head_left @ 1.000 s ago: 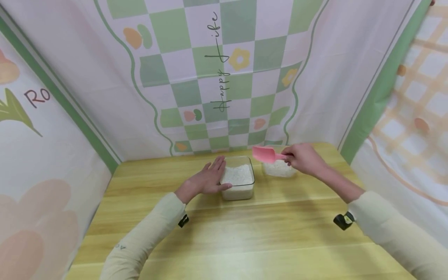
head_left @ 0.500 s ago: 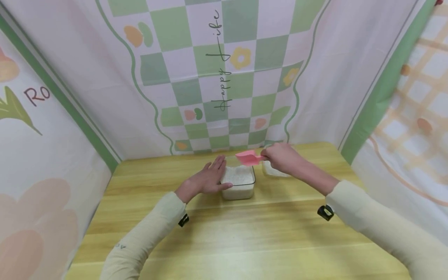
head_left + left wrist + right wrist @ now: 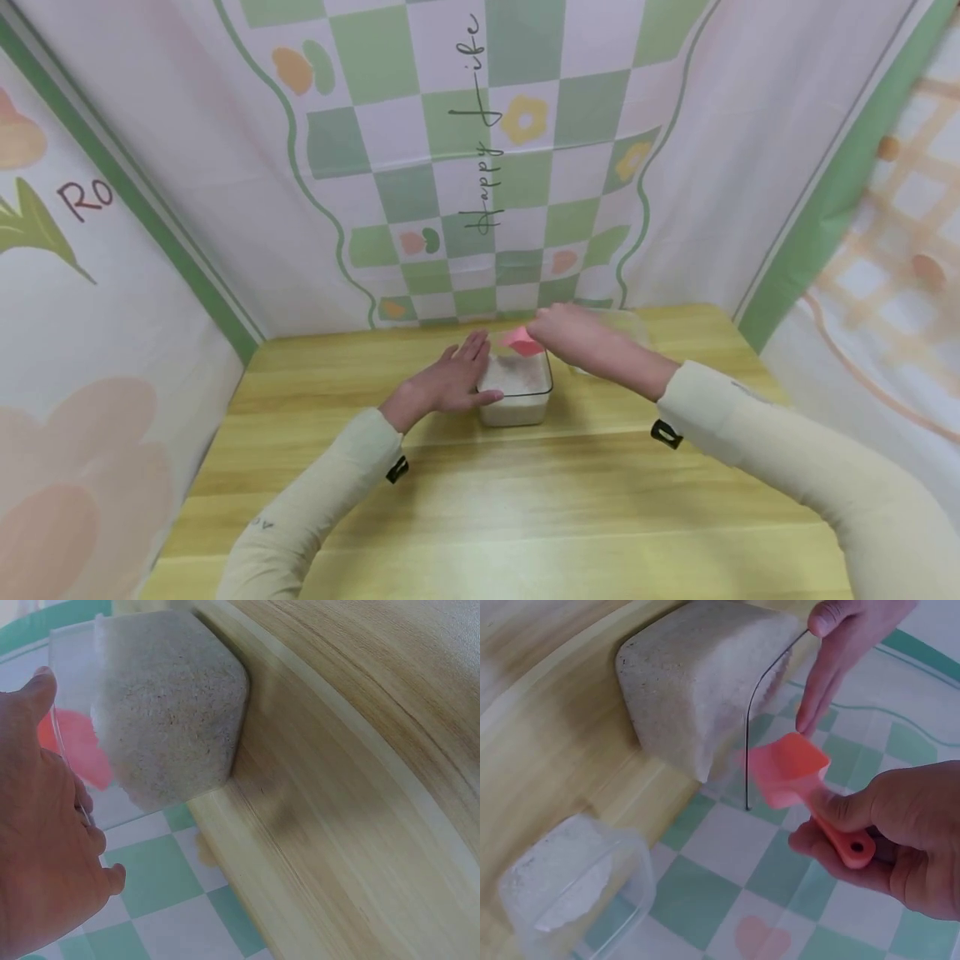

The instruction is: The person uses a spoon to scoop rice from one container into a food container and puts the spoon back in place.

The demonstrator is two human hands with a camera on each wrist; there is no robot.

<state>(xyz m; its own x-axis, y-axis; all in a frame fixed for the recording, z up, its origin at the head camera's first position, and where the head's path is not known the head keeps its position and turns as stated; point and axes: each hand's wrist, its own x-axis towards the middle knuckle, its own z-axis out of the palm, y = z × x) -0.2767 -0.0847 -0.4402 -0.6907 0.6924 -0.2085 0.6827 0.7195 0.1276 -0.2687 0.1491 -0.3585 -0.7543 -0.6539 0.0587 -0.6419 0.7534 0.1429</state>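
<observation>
A clear square container (image 3: 517, 410) of white rice (image 3: 169, 705) stands near the table's back edge. My left hand (image 3: 448, 385) rests along its left rim, with fingers straight and the thumb over the front corner. In my right hand (image 3: 900, 840) I grip the handle of a pink scoop (image 3: 791, 769). Its bowl is tipped inside the container's rim, above the rice; in the left wrist view the scoop (image 3: 82, 750) shows through the clear wall. The inside of the bowl that shows in the right wrist view is bare.
To the right stands a second clear container (image 3: 634, 889) with white grains in its bottom, partly hidden by my right arm in the head view. Behind the wooden table (image 3: 465, 508) hangs a green checked curtain (image 3: 487, 167), close to both containers.
My right hand has moved left with the scoop, from above the second container to the rice container, and the scoop has tipped over. The left hand has stayed at the rim.
</observation>
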